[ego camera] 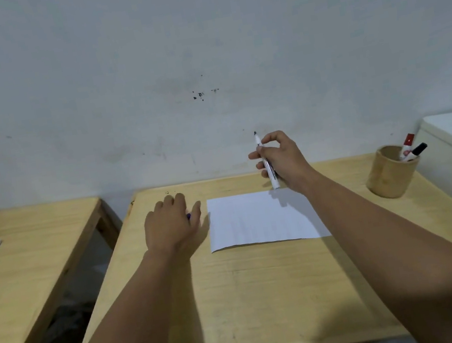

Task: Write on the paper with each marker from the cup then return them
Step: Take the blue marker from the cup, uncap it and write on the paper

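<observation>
Mostly hidden: purple object under left hand; right hand grips marker.

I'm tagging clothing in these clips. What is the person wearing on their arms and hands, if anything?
Nothing shows. Both forearms are bare for all of their visible length, with no sleeve edge in view. The left hand and right hand have no gloves, and no rings, watch or wristband can be seen on them or on the wrists.

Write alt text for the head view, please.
The right hand holds an uncapped marker, tip up, above a blank paper on a wooden table. The left hand rests beside the paper; a cup at right holds two markers.
</observation>
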A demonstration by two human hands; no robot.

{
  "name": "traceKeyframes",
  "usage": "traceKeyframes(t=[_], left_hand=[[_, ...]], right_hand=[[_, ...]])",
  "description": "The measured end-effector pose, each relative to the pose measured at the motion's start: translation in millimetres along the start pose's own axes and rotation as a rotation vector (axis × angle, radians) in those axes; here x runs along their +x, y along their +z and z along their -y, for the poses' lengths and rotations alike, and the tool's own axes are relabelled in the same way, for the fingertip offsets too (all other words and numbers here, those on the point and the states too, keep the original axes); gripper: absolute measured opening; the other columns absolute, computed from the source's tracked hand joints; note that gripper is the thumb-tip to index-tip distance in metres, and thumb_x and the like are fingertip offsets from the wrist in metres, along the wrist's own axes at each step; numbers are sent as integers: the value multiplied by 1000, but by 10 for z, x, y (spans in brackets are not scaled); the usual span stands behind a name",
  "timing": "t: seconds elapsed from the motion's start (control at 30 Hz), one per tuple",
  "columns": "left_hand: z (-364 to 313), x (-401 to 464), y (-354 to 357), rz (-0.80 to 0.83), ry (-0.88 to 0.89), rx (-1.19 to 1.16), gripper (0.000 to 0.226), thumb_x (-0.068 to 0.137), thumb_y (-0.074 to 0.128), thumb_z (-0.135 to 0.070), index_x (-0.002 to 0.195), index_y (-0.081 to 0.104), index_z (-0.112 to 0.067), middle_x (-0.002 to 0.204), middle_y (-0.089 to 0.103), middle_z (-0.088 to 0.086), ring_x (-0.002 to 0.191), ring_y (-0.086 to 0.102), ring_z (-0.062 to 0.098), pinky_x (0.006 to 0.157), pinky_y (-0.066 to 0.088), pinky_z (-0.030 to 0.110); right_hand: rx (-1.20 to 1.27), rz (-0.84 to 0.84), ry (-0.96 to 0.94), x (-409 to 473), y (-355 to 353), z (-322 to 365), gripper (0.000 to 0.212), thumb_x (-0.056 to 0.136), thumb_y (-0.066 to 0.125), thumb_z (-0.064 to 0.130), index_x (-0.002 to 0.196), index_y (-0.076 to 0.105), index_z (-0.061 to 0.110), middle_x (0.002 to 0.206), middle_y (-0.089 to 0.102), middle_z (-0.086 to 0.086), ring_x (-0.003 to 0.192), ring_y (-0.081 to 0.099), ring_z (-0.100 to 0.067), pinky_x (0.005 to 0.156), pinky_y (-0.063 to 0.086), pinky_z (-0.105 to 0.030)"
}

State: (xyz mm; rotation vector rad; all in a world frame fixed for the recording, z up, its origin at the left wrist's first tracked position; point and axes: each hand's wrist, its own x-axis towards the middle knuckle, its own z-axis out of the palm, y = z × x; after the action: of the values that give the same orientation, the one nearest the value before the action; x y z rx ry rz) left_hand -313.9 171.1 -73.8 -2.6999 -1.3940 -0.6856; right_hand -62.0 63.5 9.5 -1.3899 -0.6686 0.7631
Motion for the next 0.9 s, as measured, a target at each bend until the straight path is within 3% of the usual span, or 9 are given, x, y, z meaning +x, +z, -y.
traceKeyframes(t=[0.1, 0.2, 0.27, 0.33, 0.43, 0.57, 0.73, 0.83, 0.9], left_hand=[[-118, -194, -28, -19, 285, -83, 41, 94, 43, -51, 103, 68, -20, 102, 68, -3, 91, 62, 26, 77, 47, 40], [-226, -402, 18, 155, 409, -111, 41, 94, 48, -53, 114, 70, -25, 128, 68, -6, 120, 60, 21, 95, 47, 40], [-268, -483, 97, 234, 413, -121, 45, 94, 45, -55, 115, 70, -24, 132, 67, -4, 126, 59, 20, 99, 46, 42], [-311, -537, 153, 246, 387, -155, 46, 95, 46, -55, 123, 68, -28, 141, 63, -3, 132, 56, 22, 104, 44, 44], [-366, -613, 222, 195, 370, -206, 43, 94, 50, -55, 127, 68, -33, 145, 61, -4, 135, 55, 22, 107, 43, 46], [-351, -631, 276, 157, 348, -264, 43, 96, 51, -56, 130, 67, -35, 147, 59, -8, 138, 50, 15, 111, 38, 42], [-304, -611, 265, 158, 306, -343, 44, 95, 55, -53, 128, 70, -28, 142, 64, -2, 132, 56, 18, 105, 47, 43], [-215, -607, 234, 104, 277, -240, 45, 93, 53, -53, 117, 70, -18, 127, 69, 1, 118, 61, 23, 96, 51, 44], [-168, -609, 227, 142, 235, -139, 57, 93, 45, -63, 122, 64, -19, 130, 64, -2, 124, 56, 23, 104, 45, 46]], right_hand=[[213, 16, 61, -44, 61, 100, 22, 109, 49, 3, 110, 68, 14, 105, 77, -19, 63, 70, -24, 55, 58, -29], [408, 47, 125, -69, 113, 158, 33, 104, 49, 4, 120, 77, 12, 110, 82, -17, 77, 79, -27, 65, 63, -31], [371, 72, 107, -89, 170, 138, 27, 105, 54, 5, 121, 73, 13, 105, 83, -12, 77, 78, -24, 64, 61, -30], [196, 54, 84, -116, 253, 73, 11, 107, 63, 19, 109, 72, 15, 88, 77, -7, 64, 69, -17, 57, 54, -26], [-9, -23, 52, -104, 420, -136, 35, 108, 59, 42, 90, 72, 15, 62, 61, 0, 45, 48, -12, 49, 39, -20], [-54, 10, 29, -100, 703, -545, 21, 102, 61, 27, 98, 80, 19, 71, 74, -5, 56, 58, -21, 50, 46, -24], [-138, -26, 30, -171, 856, -994, 31, 103, 66, 37, 88, 78, 12, 67, 71, -2, 51, 58, -11, 49, 44, -24], [-101, -60, 14, -171, 847, -1079, 27, 105, 62, 29, 87, 76, 14, 64, 70, -2, 47, 57, -11, 47, 41, -22], [-76, -46, 3, -152, 830, -1074, 23, 103, 64, 28, 87, 77, 18, 68, 70, -6, 51, 57, -17, 49, 44, -25]])
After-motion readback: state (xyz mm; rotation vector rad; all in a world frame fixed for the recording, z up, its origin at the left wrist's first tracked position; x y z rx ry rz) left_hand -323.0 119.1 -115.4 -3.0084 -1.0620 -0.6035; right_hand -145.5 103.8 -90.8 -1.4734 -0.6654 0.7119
